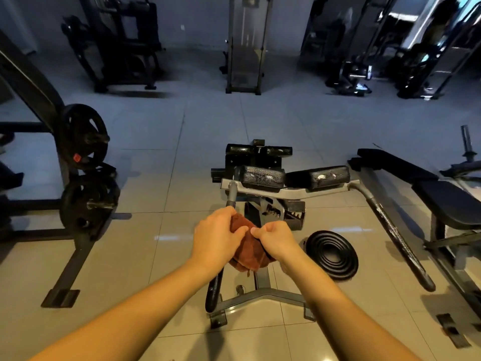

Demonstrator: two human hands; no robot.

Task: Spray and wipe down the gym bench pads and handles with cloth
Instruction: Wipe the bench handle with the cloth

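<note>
A reddish-brown cloth [249,250] is wrapped around the left handle [215,287] of a grey-framed gym machine. My left hand [216,237] grips the cloth from the left at its upper end. My right hand [276,239] pinches the cloth from the right. Two black roller pads [263,176] sit side by side above the handles, the right one [318,177] scuffed white. The long right handle [398,241] runs down toward the right, bare. The handle under the cloth is hidden. No spray bottle is in view.
A black ribbed disc [331,254] lies on the tiled floor right of the machine's frame [260,295]. A black bench [453,204] stands at the right. A rack with weight plates [83,136] stands at the left. More machines line the far wall.
</note>
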